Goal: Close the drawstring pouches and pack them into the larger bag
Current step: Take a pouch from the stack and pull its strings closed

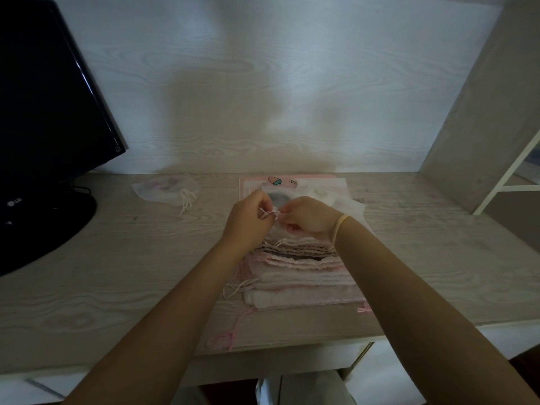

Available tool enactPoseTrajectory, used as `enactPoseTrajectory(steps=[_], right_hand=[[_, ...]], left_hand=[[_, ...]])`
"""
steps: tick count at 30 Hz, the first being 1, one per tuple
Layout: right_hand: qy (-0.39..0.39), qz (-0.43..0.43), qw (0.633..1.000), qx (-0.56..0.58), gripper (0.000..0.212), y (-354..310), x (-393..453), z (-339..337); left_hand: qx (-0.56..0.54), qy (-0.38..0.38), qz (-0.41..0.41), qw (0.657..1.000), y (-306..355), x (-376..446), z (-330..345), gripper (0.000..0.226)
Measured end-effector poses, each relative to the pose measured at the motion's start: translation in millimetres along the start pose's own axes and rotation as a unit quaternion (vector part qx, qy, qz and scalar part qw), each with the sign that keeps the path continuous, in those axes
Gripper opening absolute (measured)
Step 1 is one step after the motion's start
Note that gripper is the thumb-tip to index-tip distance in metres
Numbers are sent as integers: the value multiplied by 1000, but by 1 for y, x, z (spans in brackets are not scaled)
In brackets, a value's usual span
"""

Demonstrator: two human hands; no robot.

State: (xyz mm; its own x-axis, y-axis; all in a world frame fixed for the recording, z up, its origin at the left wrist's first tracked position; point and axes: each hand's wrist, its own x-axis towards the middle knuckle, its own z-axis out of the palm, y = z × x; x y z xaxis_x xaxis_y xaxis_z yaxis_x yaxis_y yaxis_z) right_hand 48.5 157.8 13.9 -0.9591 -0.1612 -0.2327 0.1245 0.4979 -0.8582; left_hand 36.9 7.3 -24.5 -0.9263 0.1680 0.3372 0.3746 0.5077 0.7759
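Above a stack of sheer drawstring pouches (304, 276), my left hand (248, 217) and my right hand (306, 217) meet and pinch the pale drawstring (270, 213) of one pouch (277, 198), whose grey contents show behind my fingers. The stack lies on a flat pink bag (306, 180) with a strawberry sticker, near the back of the desk. A closed sheer pouch (165, 190) with loose white strings lies apart to the left. Much of the held pouch is hidden by my hands.
A black monitor (49, 112) on a round base stands at the left of the wood-grain desk (117, 273). A slanted shelf panel (482, 127) rises at the right. Pink cords (230, 334) trail toward the desk's front edge.
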Motion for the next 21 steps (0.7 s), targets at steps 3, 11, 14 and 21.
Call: enactPoseTrajectory(steps=[3, 11, 14, 21], right_hand=[[-51, 35, 979, 194, 21, 5, 1, -3], [-38, 75, 960, 267, 21, 7, 6, -2], [-32, 72, 962, 260, 21, 7, 6, -1], [-3, 60, 961, 270, 15, 6, 5, -2]], left_hand=[[7, 36, 22, 999, -2, 3, 0, 26], [-2, 18, 38, 999, -6, 1, 2, 17], [-14, 28, 37, 999, -6, 3, 2, 18], [21, 21, 25, 999, -2, 3, 2, 8]])
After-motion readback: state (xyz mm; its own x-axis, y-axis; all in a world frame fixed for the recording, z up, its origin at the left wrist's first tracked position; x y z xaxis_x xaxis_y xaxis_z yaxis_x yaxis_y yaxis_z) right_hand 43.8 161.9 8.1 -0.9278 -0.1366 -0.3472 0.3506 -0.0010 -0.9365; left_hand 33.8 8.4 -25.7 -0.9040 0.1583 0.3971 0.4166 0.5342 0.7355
